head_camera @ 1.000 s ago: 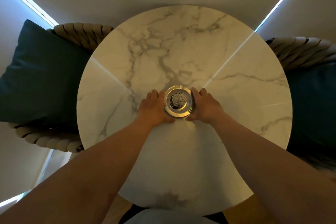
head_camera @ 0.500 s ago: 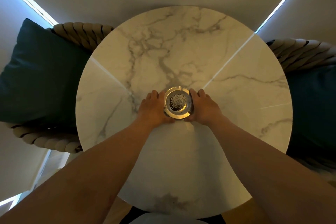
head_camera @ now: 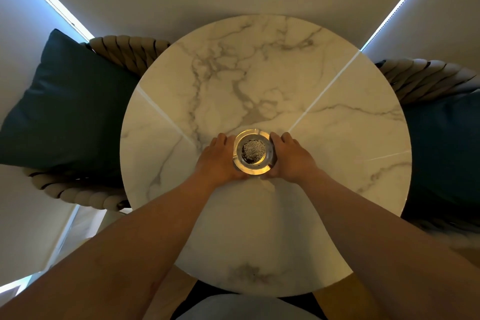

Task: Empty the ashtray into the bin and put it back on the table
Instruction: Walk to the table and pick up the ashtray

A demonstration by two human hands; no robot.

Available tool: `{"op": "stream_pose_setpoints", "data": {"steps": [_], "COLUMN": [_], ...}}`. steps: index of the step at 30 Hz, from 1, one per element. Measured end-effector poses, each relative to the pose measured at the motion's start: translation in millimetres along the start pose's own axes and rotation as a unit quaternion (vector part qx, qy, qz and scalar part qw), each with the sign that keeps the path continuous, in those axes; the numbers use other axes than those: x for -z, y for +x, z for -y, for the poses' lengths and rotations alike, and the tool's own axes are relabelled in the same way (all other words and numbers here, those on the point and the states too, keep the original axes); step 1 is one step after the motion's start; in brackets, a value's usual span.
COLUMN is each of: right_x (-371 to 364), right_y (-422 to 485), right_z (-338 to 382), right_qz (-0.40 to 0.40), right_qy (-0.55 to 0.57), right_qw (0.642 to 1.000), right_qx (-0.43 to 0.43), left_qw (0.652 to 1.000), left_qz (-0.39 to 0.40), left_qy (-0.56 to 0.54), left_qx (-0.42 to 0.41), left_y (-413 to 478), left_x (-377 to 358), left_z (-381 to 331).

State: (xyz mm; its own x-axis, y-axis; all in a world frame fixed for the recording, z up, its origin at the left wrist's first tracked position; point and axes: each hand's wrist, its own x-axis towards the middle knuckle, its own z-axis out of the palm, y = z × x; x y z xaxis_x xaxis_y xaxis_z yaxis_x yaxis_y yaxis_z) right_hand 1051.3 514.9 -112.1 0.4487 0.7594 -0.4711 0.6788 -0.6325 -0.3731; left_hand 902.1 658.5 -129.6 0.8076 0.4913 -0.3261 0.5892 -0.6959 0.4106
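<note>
Both forearms are bare to the elbows, with no sleeves, watch or rings; a pale garment (head_camera: 244, 306) shows below.

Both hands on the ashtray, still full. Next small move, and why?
Probably a level lift straight up. The left hand and right hand cup opposite sides of the ashtray, which sits on the marble table with ash heaped inside. No bin is in view, so tipping should wait.

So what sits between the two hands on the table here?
In the head view, the ashtray, ash inside, sits between the left hand and right hand, both cupping its sides on the marble table.
</note>
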Motion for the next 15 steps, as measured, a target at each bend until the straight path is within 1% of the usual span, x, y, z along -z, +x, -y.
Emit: {"op": "stream_pose_setpoints", "data": {"steps": [8,15], "right_x": [-27.9,-56.4], "right_y": [-42.3,-76.5], "right_z": [28.2,51.9], "right_qz": [-0.003,-0.005], "right_qy": [0.019,0.035], "right_qw": [1.000,0.999], "right_qx": [0.000,-0.014], "left_qw": [0.998,0.998], "left_qz": [0.023,0.036], "left_qy": [-0.054,-0.055], "left_qx": [0.006,-0.015], "left_y": [-54.0,-94.4], "left_x": [3.3,1.8], "left_z": [16.8,36.4]}}
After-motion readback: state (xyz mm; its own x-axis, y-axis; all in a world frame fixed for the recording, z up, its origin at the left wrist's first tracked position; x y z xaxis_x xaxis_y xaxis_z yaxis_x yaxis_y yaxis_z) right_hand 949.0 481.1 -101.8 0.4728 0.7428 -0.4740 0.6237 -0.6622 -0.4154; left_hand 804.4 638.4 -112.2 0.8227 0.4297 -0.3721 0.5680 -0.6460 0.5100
